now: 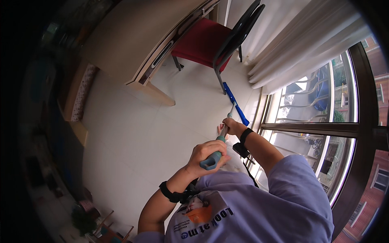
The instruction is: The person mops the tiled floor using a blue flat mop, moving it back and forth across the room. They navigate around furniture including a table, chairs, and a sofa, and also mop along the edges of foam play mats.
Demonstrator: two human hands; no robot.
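Observation:
A flat mop with a blue head (236,104) lies on the pale tiled floor, close beside a leg of the red chair and near the window. Its pole slants up toward me and ends in a grey-green grip (210,161). My left hand (207,155) is wrapped around that grip at the top end. Farther down the pole, my right hand (231,126) is closed around it. Black straps circle both wrists, and a small dark box hangs by the right one. The mop head's underside is hidden.
A chair with a red seat (201,42) and black back stands by a wooden desk (133,38). White curtains (300,40) hang beside a dark-framed window (310,128) on the right. Wooden furniture (79,91) stands at left. My bare foot (220,128) shows near the pole.

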